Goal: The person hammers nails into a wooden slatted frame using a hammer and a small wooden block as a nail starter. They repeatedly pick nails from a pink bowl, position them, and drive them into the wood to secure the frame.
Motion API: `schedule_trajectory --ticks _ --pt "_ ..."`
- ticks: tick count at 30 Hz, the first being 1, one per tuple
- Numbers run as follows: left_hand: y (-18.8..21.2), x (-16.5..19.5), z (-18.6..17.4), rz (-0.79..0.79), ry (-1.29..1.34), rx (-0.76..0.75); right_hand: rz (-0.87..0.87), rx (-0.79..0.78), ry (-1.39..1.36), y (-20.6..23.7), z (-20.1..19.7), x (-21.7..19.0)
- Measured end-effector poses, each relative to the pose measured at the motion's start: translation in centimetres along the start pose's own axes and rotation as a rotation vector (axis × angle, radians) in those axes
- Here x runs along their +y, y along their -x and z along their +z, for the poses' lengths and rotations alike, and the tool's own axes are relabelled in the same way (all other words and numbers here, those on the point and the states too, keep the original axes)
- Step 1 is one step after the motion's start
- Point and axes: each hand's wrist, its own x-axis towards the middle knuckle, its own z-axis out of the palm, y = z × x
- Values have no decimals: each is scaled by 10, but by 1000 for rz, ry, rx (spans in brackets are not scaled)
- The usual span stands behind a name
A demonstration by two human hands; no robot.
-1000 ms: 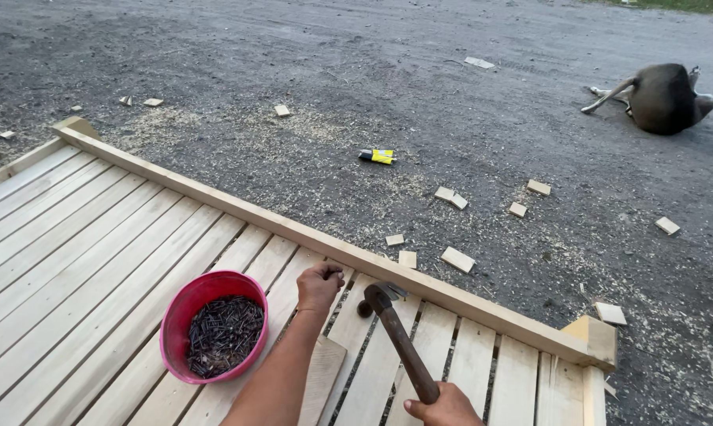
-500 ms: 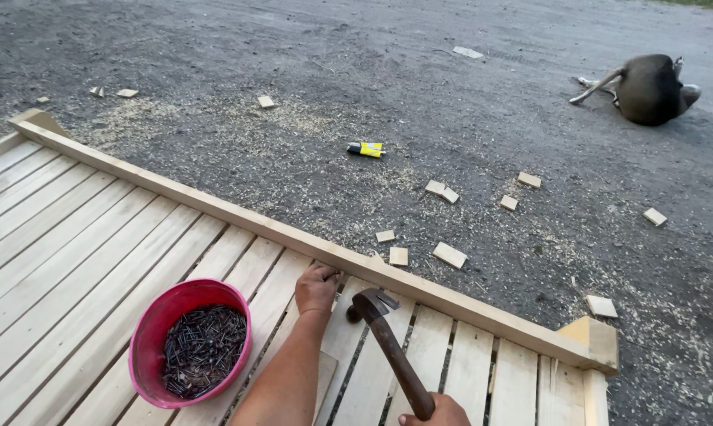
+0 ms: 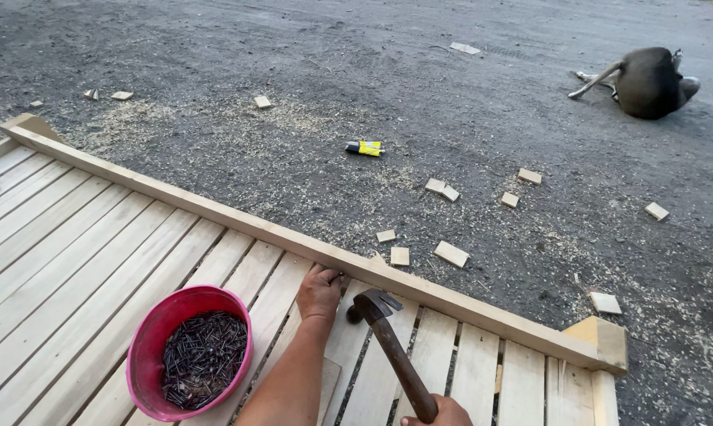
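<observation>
Hammer (image 3: 392,347), gripped low on its handle by the right hand (image 3: 439,412), now sits w/ head lowered close beside the left hand (image 3: 319,290), fingers pinched at the rail (image 3: 419,292) (nail not visible), bowl (image 3: 155,347) nearby.

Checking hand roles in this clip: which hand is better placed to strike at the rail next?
Probably the right hand: it grips the hammer by the handle's end, with the head just off the rail. The left hand rests on the slats against the rail, beside the hammer head, apparently steadying something too small to see.
</observation>
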Motion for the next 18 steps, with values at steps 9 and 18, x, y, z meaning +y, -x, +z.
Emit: schedule_trajectory --ticks 9,18 --pt "2 -6 6 73 -18 40 -6 121 -4 -5 7 -3" --pt "0 -7 8 165 -97 81 -39 129 -27 11 8 -15"
